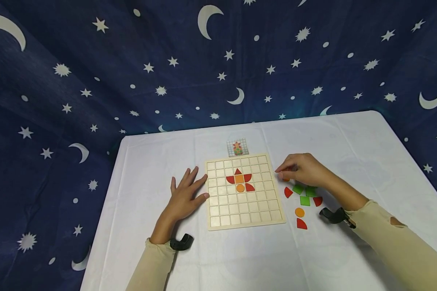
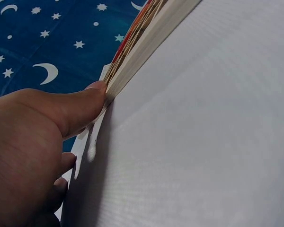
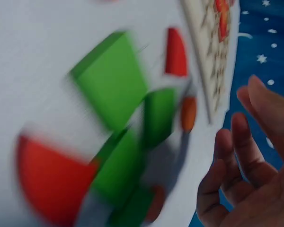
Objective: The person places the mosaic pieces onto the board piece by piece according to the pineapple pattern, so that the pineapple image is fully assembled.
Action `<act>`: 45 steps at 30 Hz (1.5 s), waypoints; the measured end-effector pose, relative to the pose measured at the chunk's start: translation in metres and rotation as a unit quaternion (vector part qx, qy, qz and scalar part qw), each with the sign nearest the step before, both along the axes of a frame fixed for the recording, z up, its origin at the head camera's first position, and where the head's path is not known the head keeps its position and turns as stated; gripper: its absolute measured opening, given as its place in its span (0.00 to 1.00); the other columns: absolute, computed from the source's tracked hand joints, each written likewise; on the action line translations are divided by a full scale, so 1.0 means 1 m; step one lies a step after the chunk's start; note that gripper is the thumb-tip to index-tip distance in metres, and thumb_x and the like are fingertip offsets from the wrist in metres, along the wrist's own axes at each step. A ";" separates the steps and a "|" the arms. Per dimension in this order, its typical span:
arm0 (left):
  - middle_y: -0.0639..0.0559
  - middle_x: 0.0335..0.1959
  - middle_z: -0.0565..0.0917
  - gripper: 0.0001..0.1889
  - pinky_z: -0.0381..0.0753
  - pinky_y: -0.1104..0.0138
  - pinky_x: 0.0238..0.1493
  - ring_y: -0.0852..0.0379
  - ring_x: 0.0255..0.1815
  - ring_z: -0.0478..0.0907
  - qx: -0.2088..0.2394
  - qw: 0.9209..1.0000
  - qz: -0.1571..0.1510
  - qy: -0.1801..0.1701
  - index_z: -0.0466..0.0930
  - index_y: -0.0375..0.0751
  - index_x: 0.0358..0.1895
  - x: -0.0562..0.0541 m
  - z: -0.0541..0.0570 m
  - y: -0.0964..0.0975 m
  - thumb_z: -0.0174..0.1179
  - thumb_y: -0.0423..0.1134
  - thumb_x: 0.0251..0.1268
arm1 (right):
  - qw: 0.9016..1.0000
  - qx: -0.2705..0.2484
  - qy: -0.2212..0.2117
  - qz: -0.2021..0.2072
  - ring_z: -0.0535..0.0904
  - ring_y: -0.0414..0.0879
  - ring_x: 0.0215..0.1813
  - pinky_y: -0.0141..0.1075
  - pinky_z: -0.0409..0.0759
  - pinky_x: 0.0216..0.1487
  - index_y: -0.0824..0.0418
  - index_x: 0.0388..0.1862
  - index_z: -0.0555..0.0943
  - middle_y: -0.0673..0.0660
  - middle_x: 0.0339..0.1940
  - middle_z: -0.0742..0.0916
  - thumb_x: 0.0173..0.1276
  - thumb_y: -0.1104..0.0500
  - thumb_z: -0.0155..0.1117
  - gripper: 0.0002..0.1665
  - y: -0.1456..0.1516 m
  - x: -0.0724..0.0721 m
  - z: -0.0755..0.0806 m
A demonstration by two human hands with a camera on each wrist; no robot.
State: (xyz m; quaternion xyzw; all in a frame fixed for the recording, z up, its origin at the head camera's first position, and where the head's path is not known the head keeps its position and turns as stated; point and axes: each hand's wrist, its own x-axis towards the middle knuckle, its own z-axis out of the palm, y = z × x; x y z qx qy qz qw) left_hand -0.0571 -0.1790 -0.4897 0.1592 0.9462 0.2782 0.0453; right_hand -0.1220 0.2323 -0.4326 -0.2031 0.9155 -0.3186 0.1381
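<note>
A wooden grid board [image 1: 244,208] lies on the table with red and orange flat pieces near its upper middle, among them an orange square [image 1: 239,179], an orange circle [image 1: 240,188] and a red quarter circle [image 1: 250,187]. My left hand [image 1: 182,200] is spread on the cloth, with thumb and index finger touching the board's left edge. To the right of the board my right hand [image 1: 307,167] hovers over loose pieces. In the right wrist view its thumb and fingers are apart and nothing shows between them. Below it lie green squares [image 1: 304,201] and a red quarter circle [image 1: 288,192].
A small pattern card [image 1: 237,148] lies just beyond the board's far edge. Nearer me on the right are a loose orange circle [image 1: 300,212] and another red quarter circle [image 1: 302,223]. White cloth [image 1: 240,258] covers the table; a starry blue curtain [image 1: 189,97] hangs behind.
</note>
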 end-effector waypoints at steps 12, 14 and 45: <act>0.47 0.84 0.55 0.34 0.28 0.29 0.74 0.39 0.86 0.43 -0.004 1.000 0.001 -0.001 0.69 0.54 0.76 0.000 -0.001 0.000 0.62 0.57 0.69 | 0.995 0.018 -0.025 0.097 0.74 0.40 0.33 0.30 0.74 0.35 0.46 0.37 0.93 0.43 0.33 0.85 0.50 0.57 0.85 0.14 0.025 0.008 -0.017; 0.47 0.84 0.55 0.34 0.28 0.29 0.74 0.39 0.86 0.43 -0.004 1.000 0.001 -0.001 0.69 0.55 0.76 0.000 -0.001 0.000 0.62 0.57 0.69 | 0.995 0.020 -0.017 0.099 0.74 0.40 0.33 0.30 0.74 0.34 0.45 0.36 0.93 0.43 0.33 0.85 0.49 0.58 0.86 0.14 0.025 0.009 -0.019; 0.47 0.84 0.55 0.33 0.28 0.30 0.75 0.41 0.86 0.43 0.000 1.000 0.003 0.001 0.69 0.56 0.76 -0.001 -0.004 -0.001 0.61 0.58 0.71 | 0.989 -0.121 -0.089 0.016 0.80 0.45 0.34 0.31 0.77 0.39 0.48 0.37 0.86 0.45 0.31 0.88 0.61 0.57 0.78 0.08 -0.037 0.017 -0.018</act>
